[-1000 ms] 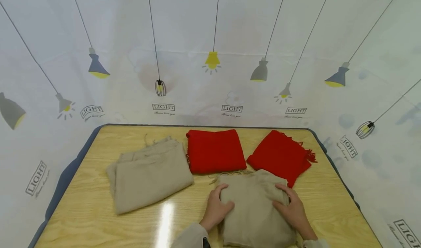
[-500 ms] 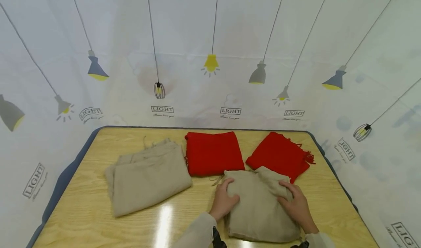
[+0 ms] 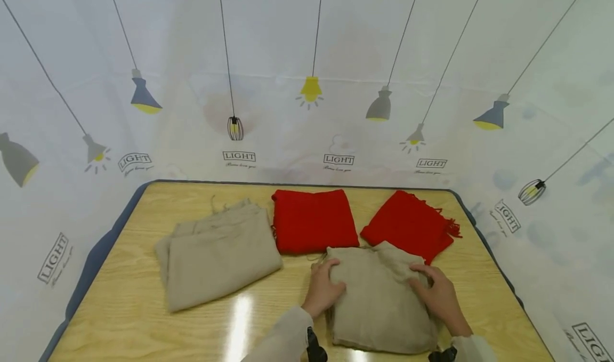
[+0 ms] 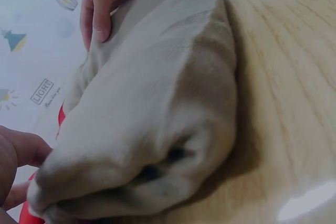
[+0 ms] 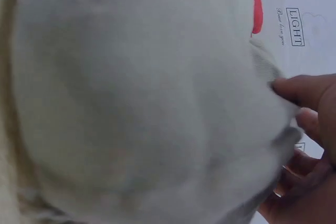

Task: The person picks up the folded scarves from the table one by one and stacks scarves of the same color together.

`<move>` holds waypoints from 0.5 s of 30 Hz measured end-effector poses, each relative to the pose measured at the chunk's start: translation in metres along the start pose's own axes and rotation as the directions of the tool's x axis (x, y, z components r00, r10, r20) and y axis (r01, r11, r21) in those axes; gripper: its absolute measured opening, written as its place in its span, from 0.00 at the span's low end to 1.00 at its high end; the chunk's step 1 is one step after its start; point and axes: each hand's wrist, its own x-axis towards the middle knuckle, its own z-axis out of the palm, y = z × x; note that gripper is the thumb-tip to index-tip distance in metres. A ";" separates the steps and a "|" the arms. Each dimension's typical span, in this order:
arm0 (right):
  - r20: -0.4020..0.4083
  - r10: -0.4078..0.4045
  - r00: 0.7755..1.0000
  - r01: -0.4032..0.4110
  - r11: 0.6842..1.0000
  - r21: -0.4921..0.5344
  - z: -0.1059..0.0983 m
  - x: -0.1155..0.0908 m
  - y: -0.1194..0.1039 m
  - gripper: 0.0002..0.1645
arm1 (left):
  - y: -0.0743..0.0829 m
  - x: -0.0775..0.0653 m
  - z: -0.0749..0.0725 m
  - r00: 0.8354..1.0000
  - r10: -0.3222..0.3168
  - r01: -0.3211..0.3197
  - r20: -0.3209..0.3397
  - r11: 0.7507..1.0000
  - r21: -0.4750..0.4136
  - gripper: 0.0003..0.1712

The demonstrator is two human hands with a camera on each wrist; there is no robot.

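Note:
A folded beige scarf [image 3: 379, 303] lies near the front of the table, right of the middle, as a thick, roughly square bundle. My left hand [image 3: 324, 288] grips its left edge, thumb on top and fingers down over the side. On the opposite edge my right hand [image 3: 438, 295] holds the cloth, the thumb pressing the top. Layered folds of the beige scarf [image 4: 147, 98] show along one end in the left wrist view. In the right wrist view, fingers and thumb of the right hand [image 5: 310, 145] pinch the scarf's side. The scarf's underside is hidden.
Behind the bundle lie a folded red scarf [image 3: 314, 220] and another red scarf [image 3: 408, 223] with fringe, partly covered by the beige one. A second folded beige scarf [image 3: 218, 260] lies at the left. Printed curtains surround the wooden table [image 3: 139, 319].
The beige scarf between my hands has shifted slightly right and away from me, and both hands have moved along with it. The other scarves have stayed in place.

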 end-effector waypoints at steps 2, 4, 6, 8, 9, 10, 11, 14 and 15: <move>-0.022 -0.007 1.000 0.007 1.000 -0.013 -0.002 0.003 -0.001 0.15 | 0.000 0.002 -0.004 1.000 -0.004 0.004 0.002 1.000 -0.008 0.28; -0.030 -0.014 0.999 0.014 1.000 -0.022 -0.004 0.006 -0.002 0.13 | 0.001 0.004 -0.008 1.000 -0.003 0.003 0.003 1.000 -0.010 0.28; -0.042 -0.022 0.999 0.021 0.999 -0.024 -0.006 0.009 -0.002 0.12 | 0.001 0.005 -0.012 1.000 0.001 -0.001 0.012 1.000 -0.013 0.28; -0.061 -0.030 0.998 0.029 0.999 -0.022 -0.009 0.012 -0.003 0.10 | 0.002 0.007 -0.015 1.000 0.004 -0.004 0.017 1.000 -0.004 0.28; -0.073 -0.036 0.997 0.035 0.999 -0.018 -0.011 0.013 -0.004 0.10 | 0.002 0.007 -0.017 1.000 0.007 -0.007 0.021 1.000 -0.001 0.29; -0.085 -0.039 0.996 0.038 0.999 -0.012 -0.012 0.014 -0.005 0.09 | 0.003 0.008 -0.018 1.000 0.012 -0.012 0.024 1.000 0.003 0.29; -0.093 -0.044 0.995 0.043 0.999 -0.003 -0.014 0.015 -0.006 0.09 | 0.003 0.008 -0.019 1.000 0.018 -0.018 0.024 1.000 0.008 0.29; -0.104 -0.060 0.993 0.060 0.998 -0.007 -0.017 0.019 -0.010 0.09 | 0.003 0.009 -0.022 0.999 0.022 -0.022 0.025 1.000 0.004 0.29; -0.101 -0.066 0.993 0.065 0.998 -0.013 -0.018 0.021 -0.011 0.09 | 0.003 0.009 -0.023 0.999 0.017 -0.016 0.029 1.000 -0.002 0.28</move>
